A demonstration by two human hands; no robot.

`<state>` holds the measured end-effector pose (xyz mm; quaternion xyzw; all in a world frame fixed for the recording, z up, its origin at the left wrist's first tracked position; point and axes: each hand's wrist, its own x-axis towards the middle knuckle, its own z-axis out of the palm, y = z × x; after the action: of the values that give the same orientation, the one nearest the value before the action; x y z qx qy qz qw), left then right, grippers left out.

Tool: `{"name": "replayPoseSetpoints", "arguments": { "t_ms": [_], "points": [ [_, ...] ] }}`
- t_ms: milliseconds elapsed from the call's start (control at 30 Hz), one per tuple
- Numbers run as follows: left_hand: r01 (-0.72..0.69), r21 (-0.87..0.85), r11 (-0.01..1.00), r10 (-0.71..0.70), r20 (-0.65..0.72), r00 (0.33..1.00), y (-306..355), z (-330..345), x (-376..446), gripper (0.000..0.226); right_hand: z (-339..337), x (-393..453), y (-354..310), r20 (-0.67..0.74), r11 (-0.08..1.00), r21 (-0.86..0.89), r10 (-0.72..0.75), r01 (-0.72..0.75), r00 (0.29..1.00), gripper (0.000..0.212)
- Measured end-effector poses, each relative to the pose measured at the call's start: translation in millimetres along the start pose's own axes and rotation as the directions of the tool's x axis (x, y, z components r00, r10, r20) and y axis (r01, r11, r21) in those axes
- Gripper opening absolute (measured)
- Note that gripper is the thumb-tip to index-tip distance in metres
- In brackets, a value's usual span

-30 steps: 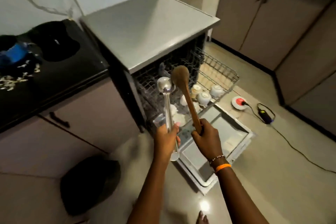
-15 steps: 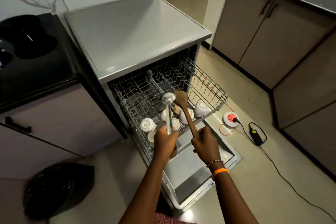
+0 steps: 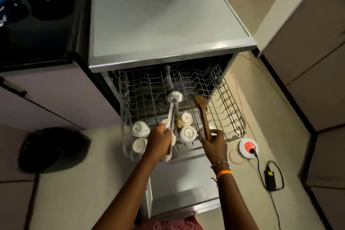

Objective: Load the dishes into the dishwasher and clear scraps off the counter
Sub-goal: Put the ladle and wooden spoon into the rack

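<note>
The dishwasher [image 3: 168, 24] stands open, its wire rack [image 3: 224, 110] pulled out over the lowered door [image 3: 183, 183]. Several white cups [image 3: 186, 132] sit upside down along the rack's front. My left hand [image 3: 158, 142] grips the handle of a metal ladle [image 3: 174, 97], whose bowl hangs over the middle of the rack. My right hand [image 3: 212, 144] holds a wooden spoon [image 3: 202, 110] by its handle, head pointing away over the rack's right half.
A dark counter [image 3: 43, 30] with black and blue items lies at the left. A black bag [image 3: 52, 147] sits on the floor left of the door. A red-and-white socket [image 3: 248, 147], cables and a black adapter [image 3: 270, 180] lie at the right, by cabinets [image 3: 308, 61].
My view has come closer and more directly above the rack. Both hands have lowered the ladle and the wooden spoon from upright to lying forward over the rack.
</note>
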<state>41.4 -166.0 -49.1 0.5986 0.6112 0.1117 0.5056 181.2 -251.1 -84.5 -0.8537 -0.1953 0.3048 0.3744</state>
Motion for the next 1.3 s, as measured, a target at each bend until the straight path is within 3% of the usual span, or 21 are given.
{"name": "replayPoseSetpoints", "arguments": {
  "t_ms": [167,400,600,733,800,867,900,967,1033,1100,1167,1300],
  "points": [
    [0.073,-0.090,0.993,-0.078,-0.058,0.995,29,44,30,0.024,-13,89,17,0.066,0.994,-0.012,-0.104,0.105,0.992,0.036],
    [0.061,0.012,0.998,-0.061,-0.017,0.998,60,69,57,0.020,-10,188,12,0.142,0.959,-0.141,-0.227,0.247,0.963,0.028],
    [0.089,-0.043,0.995,-0.089,0.004,0.996,59,82,85,0.023,28,264,-1,0.205,0.919,-0.274,-0.231,0.283,0.951,0.031],
    [0.104,-0.135,0.985,-0.109,-0.027,0.994,54,93,101,0.023,37,285,0,0.274,0.860,-0.425,-0.174,0.281,0.946,0.048],
    [0.109,-0.175,0.979,-0.118,-0.039,0.992,54,97,107,0.025,33,281,-1,0.270,0.823,-0.466,-0.217,0.325,0.938,0.043],
    [0.117,-0.291,0.950,-0.129,-0.023,0.991,57,100,110,0.026,25,258,-10,0.280,0.863,-0.357,-0.265,0.357,0.923,0.027],
    [0.113,-0.356,0.928,-0.126,-0.014,0.992,59,103,112,0.029,20,238,-16,0.340,0.921,-0.210,-0.246,0.328,0.908,0.021],
    [0.122,-0.429,0.895,-0.135,0.001,0.991,59,109,118,0.028,12,193,-27,0.557,0.986,0.130,-0.163,0.109,0.814,0.022],
    [0.156,-0.452,0.878,-0.170,0.008,0.985,56,115,123,0.033,11,161,-27,0.661,0.953,0.290,-0.134,-0.087,0.738,0.021],
    [0.197,-0.430,0.881,-0.215,0.007,0.977,50,121,127,0.039,13,150,-21,0.665,0.919,0.355,-0.119,-0.172,0.737,0.027],
    [0.207,-0.388,0.898,-0.217,0.018,0.976,47,124,126,0.041,16,152,-16,0.647,0.917,0.363,-0.121,-0.164,0.753,0.032],
    [0.210,-0.349,0.913,-0.187,0.100,0.977,49,120,124,0.046,29,173,-6,0.514,0.941,0.319,-0.068,-0.117,0.855,0.033]
  ]
}}
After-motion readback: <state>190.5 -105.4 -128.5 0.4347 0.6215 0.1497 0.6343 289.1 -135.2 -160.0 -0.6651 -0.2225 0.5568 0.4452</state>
